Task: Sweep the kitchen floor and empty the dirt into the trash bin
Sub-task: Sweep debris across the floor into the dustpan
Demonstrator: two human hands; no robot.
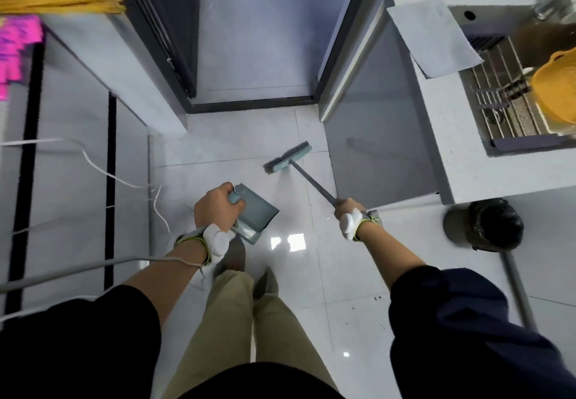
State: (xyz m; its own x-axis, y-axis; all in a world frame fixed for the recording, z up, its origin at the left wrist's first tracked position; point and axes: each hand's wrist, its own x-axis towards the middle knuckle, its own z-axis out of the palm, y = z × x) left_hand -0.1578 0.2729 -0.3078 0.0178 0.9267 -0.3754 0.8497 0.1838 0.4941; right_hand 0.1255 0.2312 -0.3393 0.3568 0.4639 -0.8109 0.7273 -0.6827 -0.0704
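Right hand (349, 210) wraps the broom (288, 157) handle, bristles mid-frame ready to pull dirt in. Left hand (215, 205) grips the dustpan (255, 214), lifted clear of the floor.

teal dustpan (254, 216), grey-bristled broom (288, 157), black-lined bin (486, 225)

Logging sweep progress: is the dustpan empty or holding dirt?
Apparently empty: the dustpan, gripped by the left hand, shows a bare inner surface; fine dust would be too small to tell.
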